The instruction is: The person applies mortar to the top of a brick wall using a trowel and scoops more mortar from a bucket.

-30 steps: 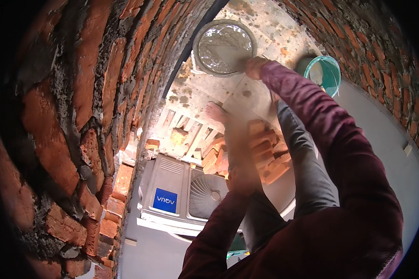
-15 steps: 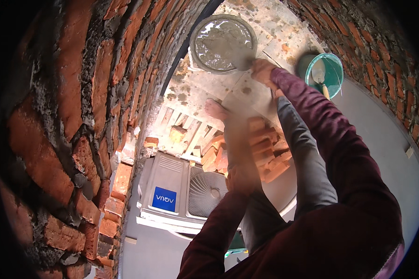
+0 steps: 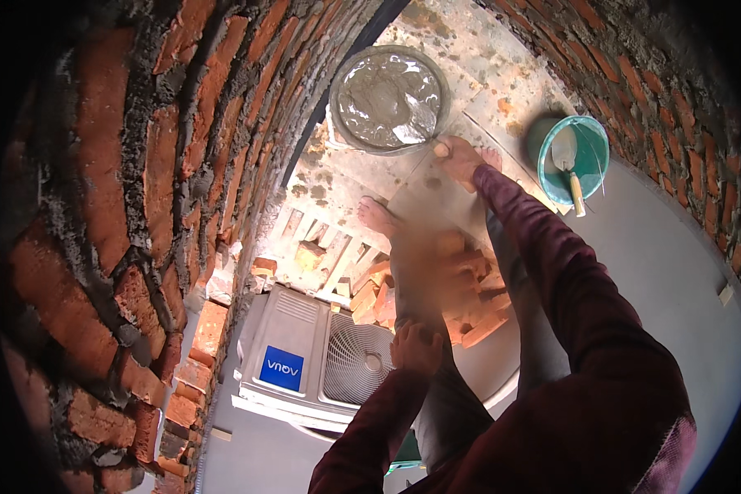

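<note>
My right hand (image 3: 459, 160) is closed round the handle of a trowel at the near right rim of a round grey tub (image 3: 342, 132). The trowel's shiny blade (image 3: 418, 123) lies in the wet grey mortar (image 3: 380, 92) inside the tub. My left hand (image 3: 417, 349) rests on my left leg near the knee, its fingers spread over the trouser cloth and holding nothing. My bare feet stand on the floor boards just this side of the tub.
A green bucket (image 3: 543, 185) at the right holds a second trowel (image 3: 575, 185). Broken bricks (image 3: 473, 288) lie partly hidden by my legs, beside a slatted pallet (image 3: 342, 263). An outdoor air-conditioner unit (image 3: 305, 329) sits near left. Brick walls (image 3: 107, 148) rise on both sides.
The trowel, blurred at the tub's rim before, now shows sharply with its blade in the mortar. My right hand has drawn slightly nearer to me. My left hand stays on my leg.
</note>
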Demonstrator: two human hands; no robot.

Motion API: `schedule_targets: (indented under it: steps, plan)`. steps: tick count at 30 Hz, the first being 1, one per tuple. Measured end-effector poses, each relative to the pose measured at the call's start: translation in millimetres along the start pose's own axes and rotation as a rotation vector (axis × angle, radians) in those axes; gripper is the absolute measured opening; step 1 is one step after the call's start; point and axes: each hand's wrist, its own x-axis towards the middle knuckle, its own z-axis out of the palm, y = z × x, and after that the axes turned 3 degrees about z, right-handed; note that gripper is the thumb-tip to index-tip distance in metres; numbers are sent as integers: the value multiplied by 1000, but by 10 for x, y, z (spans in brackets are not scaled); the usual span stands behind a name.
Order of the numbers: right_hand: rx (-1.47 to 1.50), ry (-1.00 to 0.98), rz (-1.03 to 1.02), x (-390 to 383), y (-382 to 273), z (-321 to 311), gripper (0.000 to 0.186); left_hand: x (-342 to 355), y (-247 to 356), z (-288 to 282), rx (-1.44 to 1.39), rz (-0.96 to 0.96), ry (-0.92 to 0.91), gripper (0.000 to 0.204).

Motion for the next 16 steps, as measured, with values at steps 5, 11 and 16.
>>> schedule_targets:
  steps: [5, 11, 16]
  plan:
    - [2, -89, -110, -27, 48, -370, 17, 23, 153, -73, 6, -12, -4, 49]
    - [-77, -250, -261, -1071, -296, -1072, 16, -10, 71, 85, -19, 26, 24, 48]
    - [-216, -485, -123, -2796, -1845, -2210, 27, -147, -3, 326, -58, 202, 239, 52]
